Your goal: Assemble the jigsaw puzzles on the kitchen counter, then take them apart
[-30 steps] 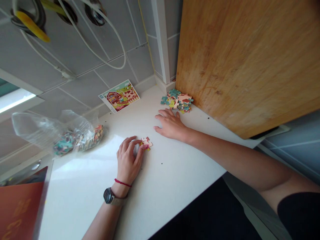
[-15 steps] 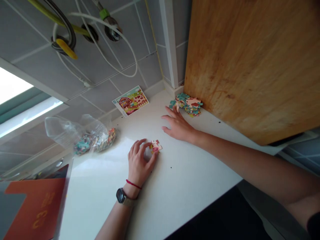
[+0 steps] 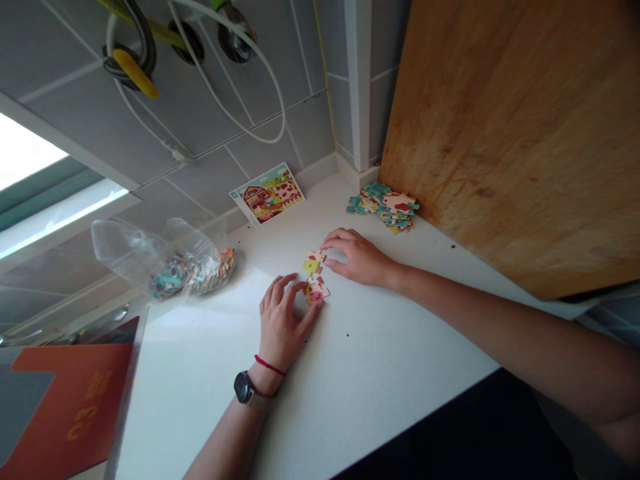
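My left hand rests on the white counter, thumb and index finger closed around a pink-and-white jigsaw puzzle piece with red marks. Just beyond it, my right hand grips the right edge of a second jigsaw puzzle piece, yellow-green and cream, between thumb and fingers. The two pieces lie very close together; whether they interlock I cannot tell. A pile of puzzle pieces sits behind my right hand, in the corner by the wooden board.
A farm picture card leans near the tiled wall. To the left, a clear plastic bag holds more pieces. A large wooden board stands at the right. Cables hang above, and an orange box is beyond the counter's left edge.
My right hand has come from the pile toward my left hand, bringing a yellow-green and cream puzzle piece beside the pink one. My left hand keeps its hold. The view has shifted slightly.
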Demonstrator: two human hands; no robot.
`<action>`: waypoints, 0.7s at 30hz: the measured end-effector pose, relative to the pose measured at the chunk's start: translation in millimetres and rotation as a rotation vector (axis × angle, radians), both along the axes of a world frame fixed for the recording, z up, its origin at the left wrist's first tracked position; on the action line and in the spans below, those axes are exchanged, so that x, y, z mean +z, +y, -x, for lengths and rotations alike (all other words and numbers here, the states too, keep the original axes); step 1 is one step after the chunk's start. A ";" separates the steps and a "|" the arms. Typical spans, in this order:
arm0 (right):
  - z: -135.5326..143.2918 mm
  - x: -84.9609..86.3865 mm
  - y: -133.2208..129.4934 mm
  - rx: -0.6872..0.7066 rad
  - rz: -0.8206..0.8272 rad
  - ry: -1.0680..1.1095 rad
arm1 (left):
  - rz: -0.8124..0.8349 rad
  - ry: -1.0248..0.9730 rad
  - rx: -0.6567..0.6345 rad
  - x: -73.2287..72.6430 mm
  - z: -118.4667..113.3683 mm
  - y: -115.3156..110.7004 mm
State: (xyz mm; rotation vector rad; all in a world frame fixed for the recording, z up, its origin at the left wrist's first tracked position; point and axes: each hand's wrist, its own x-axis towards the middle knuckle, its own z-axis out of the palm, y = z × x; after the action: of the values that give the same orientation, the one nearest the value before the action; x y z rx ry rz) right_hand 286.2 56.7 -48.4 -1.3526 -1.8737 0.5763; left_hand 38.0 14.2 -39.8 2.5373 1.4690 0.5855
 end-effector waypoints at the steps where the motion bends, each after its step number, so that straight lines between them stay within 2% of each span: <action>1: 0.5 -1.3 -0.9 0.049 -0.010 -0.052 | 0.001 0.001 0.000 -0.1 -0.1 -0.1; 4: 4.0 -3.7 -4.8 0.162 0.013 -0.168 | -0.002 0.004 -0.009 -0.6 -0.3 0.2; 7: 6.9 -4.1 -6.2 0.204 0.019 -0.210 | -0.003 0.003 -0.008 -1.1 -0.3 0.6; 12: 4.5 -1.6 -1.5 0.133 -0.014 -0.206 | -0.007 0.000 -0.007 -1.6 0.0 0.8; 18: -1.1 -2.6 2.8 0.149 -0.010 -0.190 | 0.003 0.013 -0.009 -0.5 -0.3 0.2; 21: -4.6 -3.2 4.6 0.098 0.004 -0.199 | 0.003 0.011 -0.007 -0.4 -0.3 -0.1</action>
State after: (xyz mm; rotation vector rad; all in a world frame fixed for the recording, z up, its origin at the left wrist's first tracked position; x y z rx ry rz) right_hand 290.8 61.3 -51.6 -1.3686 -2.1092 0.5100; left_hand 38.3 14.1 -40.2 2.5462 1.4630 0.5694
